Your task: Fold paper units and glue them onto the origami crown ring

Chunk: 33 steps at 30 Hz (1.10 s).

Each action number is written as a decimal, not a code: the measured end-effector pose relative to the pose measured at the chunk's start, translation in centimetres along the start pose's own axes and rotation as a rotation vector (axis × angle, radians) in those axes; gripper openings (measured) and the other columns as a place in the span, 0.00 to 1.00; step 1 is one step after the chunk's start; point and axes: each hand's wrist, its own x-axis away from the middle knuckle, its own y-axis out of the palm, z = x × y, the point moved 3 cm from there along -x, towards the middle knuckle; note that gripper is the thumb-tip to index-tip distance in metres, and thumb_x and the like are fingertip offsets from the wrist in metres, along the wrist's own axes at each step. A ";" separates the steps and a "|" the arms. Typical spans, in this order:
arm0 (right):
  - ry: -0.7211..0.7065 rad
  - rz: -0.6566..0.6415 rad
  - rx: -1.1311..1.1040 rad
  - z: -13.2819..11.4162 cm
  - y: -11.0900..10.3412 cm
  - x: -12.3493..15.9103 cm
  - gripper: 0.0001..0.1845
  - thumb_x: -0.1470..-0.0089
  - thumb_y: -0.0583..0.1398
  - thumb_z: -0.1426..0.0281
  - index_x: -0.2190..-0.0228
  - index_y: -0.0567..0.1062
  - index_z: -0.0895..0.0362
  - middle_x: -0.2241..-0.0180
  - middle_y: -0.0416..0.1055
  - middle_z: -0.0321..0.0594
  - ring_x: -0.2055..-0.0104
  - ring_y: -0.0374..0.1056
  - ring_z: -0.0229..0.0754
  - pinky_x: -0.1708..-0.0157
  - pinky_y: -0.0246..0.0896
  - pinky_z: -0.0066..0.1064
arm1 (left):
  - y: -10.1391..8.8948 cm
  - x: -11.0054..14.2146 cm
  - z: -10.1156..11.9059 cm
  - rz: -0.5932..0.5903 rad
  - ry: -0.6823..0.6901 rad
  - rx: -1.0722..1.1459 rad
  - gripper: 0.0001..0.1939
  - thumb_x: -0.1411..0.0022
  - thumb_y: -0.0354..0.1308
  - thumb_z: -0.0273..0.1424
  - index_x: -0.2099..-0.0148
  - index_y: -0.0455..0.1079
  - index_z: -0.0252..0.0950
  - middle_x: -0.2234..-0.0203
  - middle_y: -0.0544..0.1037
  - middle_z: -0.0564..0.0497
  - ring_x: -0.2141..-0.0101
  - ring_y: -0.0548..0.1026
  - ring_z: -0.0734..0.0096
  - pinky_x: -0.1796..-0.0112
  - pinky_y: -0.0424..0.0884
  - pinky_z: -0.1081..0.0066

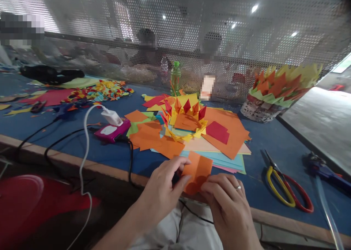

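A small square of orange paper (201, 169) with a crease down it is held between my two hands at the table's front edge. My left hand (167, 178) pinches its left side between thumb and fingers. At its lower right corner, my right hand (229, 195), with a ring on one finger, grips the paper with curled fingers. Just beyond sits a ring of folded yellow paper with red and orange points, like a crown (189, 133). It rests on loose sheets of orange paper (227, 129) and a stack of light blue paper (219, 158).
Scissors (287, 189) with yellow and red handles and a blue glue gun (326, 169) lie at right. A paper-filled basket (260, 107) stands behind. Left are a purple power adapter (112, 131) with cables, paper scraps (104, 90) and a green bottle (176, 78).
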 end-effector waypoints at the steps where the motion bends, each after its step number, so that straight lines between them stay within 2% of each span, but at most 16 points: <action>1: 0.034 0.000 0.008 0.2 0.0 -0.1 0.08 0.35 0.57 0.75 0.63 0.74 0.50 0.62 0.76 0.36 0.59 0.68 0.41 0.59 0.56 0.35 | 0.1 0.2 0.0 0.007 -0.002 -0.022 0.12 0.31 0.58 0.30 0.47 0.69 0.42 0.63 0.79 0.53 0.63 0.78 0.68 0.60 0.74 0.70; 5: 0.121 -0.048 -0.010 1.2 0.3 -0.3 0.07 0.35 0.57 0.73 0.62 0.74 0.50 0.61 0.76 0.36 0.58 0.69 0.42 0.59 0.57 0.35 | 0.7 0.7 0.3 0.019 0.059 -0.129 0.11 0.31 0.55 0.26 0.47 0.68 0.40 0.65 0.78 0.52 0.64 0.76 0.65 0.60 0.72 0.66; 11: 0.172 -0.175 -0.091 1.6 1.0 -0.8 0.06 0.34 0.57 0.72 0.62 0.75 0.50 0.62 0.74 0.37 0.58 0.67 0.43 0.59 0.59 0.36 | 0.4 1.2 1.2 0.138 0.203 -0.299 0.11 0.31 0.55 0.22 0.49 0.71 0.36 0.49 0.76 0.43 0.50 0.73 0.58 0.49 0.68 0.57; 14: 0.184 -0.197 -0.115 1.7 1.1 -1.3 0.07 0.33 0.57 0.70 0.64 0.74 0.51 0.63 0.73 0.37 0.59 0.66 0.42 0.59 0.59 0.35 | 0.6 2.2 1.5 0.096 0.312 -0.155 0.10 0.31 0.55 0.20 0.52 0.73 0.35 0.53 0.79 0.45 0.52 0.76 0.65 0.45 0.68 0.61; 17: 0.191 -0.207 -0.143 1.7 1.2 -1.7 0.09 0.32 0.56 0.69 0.67 0.72 0.51 0.65 0.72 0.36 0.60 0.65 0.43 0.60 0.58 0.36 | 1.0 3.1 1.5 0.061 0.344 -0.068 0.09 0.31 0.56 0.22 0.52 0.75 0.35 0.57 0.81 0.47 0.55 0.78 0.67 0.46 0.71 0.63; 25: 0.261 -0.215 -0.099 1.6 1.6 -1.8 0.09 0.36 0.62 0.64 0.68 0.69 0.51 0.67 0.70 0.34 0.61 0.62 0.45 0.61 0.54 0.37 | 1.0 3.4 1.2 0.106 0.363 -0.046 0.11 0.33 0.58 0.21 0.50 0.76 0.33 0.56 0.83 0.46 0.53 0.79 0.65 0.46 0.74 0.64; 33: 0.257 -0.232 -0.096 1.7 1.8 -1.9 0.08 0.36 0.62 0.66 0.68 0.69 0.51 0.66 0.70 0.35 0.61 0.62 0.45 0.61 0.55 0.38 | 0.9 3.3 1.2 0.093 0.405 -0.116 0.13 0.30 0.57 0.26 0.46 0.76 0.32 0.57 0.84 0.45 0.53 0.79 0.65 0.47 0.74 0.65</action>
